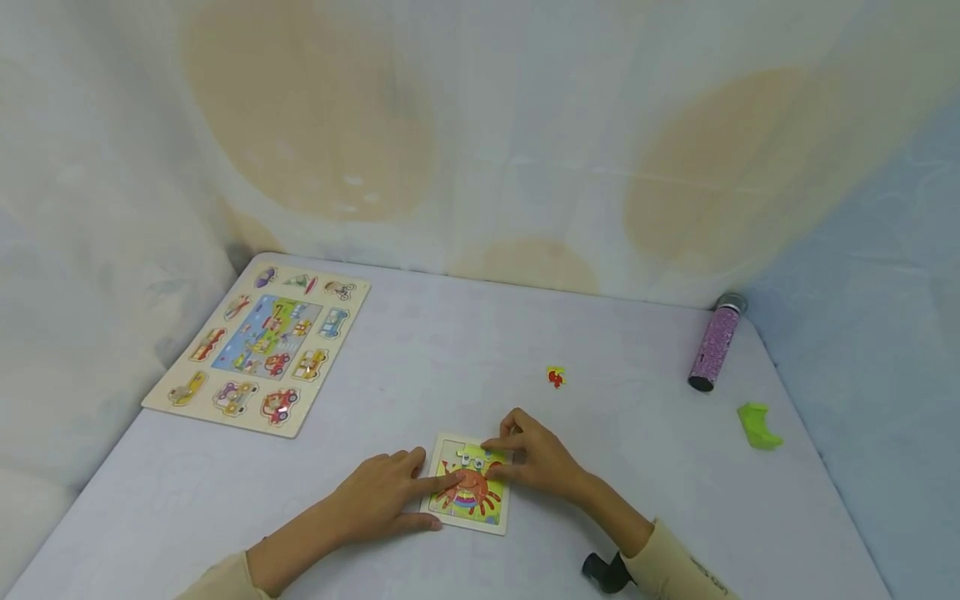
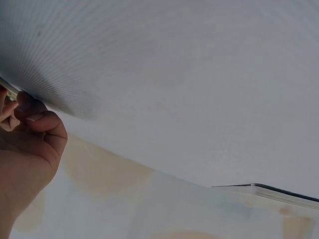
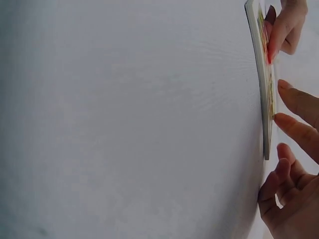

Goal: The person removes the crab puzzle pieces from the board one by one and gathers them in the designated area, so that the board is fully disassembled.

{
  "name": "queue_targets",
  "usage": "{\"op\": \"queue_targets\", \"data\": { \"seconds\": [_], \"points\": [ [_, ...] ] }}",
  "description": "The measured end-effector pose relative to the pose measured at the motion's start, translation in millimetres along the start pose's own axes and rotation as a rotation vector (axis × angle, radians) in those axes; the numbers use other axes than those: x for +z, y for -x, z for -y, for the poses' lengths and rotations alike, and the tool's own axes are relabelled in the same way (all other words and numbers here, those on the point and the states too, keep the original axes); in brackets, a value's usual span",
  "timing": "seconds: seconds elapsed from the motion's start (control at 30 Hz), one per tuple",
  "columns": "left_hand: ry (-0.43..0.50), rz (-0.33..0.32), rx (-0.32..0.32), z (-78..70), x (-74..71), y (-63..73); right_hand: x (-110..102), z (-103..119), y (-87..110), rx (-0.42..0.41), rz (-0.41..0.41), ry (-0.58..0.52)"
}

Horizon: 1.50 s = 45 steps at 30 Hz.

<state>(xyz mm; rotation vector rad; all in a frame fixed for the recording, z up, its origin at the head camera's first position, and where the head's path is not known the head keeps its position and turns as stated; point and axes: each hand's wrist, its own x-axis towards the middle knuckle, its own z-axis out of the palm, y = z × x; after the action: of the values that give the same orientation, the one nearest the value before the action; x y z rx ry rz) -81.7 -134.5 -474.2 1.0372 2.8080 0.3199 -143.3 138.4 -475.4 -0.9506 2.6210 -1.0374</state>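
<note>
A small wooden crab puzzle (image 1: 468,492) lies on the table in the head view, its red crab set on yellow inside a pale frame. My left hand (image 1: 378,497) rests at its left side, the straight index finger pressing on the crab and the thumb by the lower left edge. Over the upper right part of the puzzle is my right hand (image 1: 543,457). Its index finger and thumb touch the surface with a gap between their tips, and the other fingers are bent. A loose red and yellow puzzle piece (image 1: 556,377) lies beyond the right hand.
A larger wooden vehicle puzzle board (image 1: 300,421) lies at the far left. Toward the right are a glittery purple bottle (image 1: 715,346) on its side and a green object (image 1: 759,426). A black object (image 1: 600,573) sits by the right sleeve. Curtains (image 1: 510,125) border the table.
</note>
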Motion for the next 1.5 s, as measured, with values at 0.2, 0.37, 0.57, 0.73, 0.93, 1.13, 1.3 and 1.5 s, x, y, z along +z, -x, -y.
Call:
{"op": "queue_targets", "data": {
  "seconds": [0.2, 0.37, 0.57, 0.73, 0.93, 1.13, 1.3, 1.5],
  "points": [
    [0.028, 0.01, -0.007, 0.0, -0.8, -1.3, 3.0, -2.3, 2.8, -0.006, -0.031, -0.188],
    [0.035, -0.003, 0.003, 0.2, 0.1, -1.5, 6.6, -4.3, 7.2, -0.011, -0.083, -0.24],
    [0.032, -0.004, 0.003, 0.4, 1.5, -2.2, 9.7, -7.6, 9.0, -0.009, -0.13, -0.209],
    [0.042, 0.017, -0.005, 0.1, 1.7, -2.9, 10.1, -9.3, 13.0, 0.0, -0.149, -0.192],
    [0.024, 0.017, 0.002, 0.8, 1.6, -2.4, 15.6, -7.2, 11.7, 0.009, -0.179, -0.108],
    [0.056, -0.032, 0.014, 3.7, -4.2, -1.7, 22.2, -1.2, 4.5, 0.005, -0.193, 0.068],
    [0.029, -0.036, -0.062, 7.7, -4.7, -2.9, 25.8, 0.5, 2.4, 0.012, -0.204, 0.151],
    [0.04, -0.03, -0.095, 9.4, -3.4, -4.5, 26.6, 0.8, 1.1, -0.001, -0.231, 0.191]
  ]
}}
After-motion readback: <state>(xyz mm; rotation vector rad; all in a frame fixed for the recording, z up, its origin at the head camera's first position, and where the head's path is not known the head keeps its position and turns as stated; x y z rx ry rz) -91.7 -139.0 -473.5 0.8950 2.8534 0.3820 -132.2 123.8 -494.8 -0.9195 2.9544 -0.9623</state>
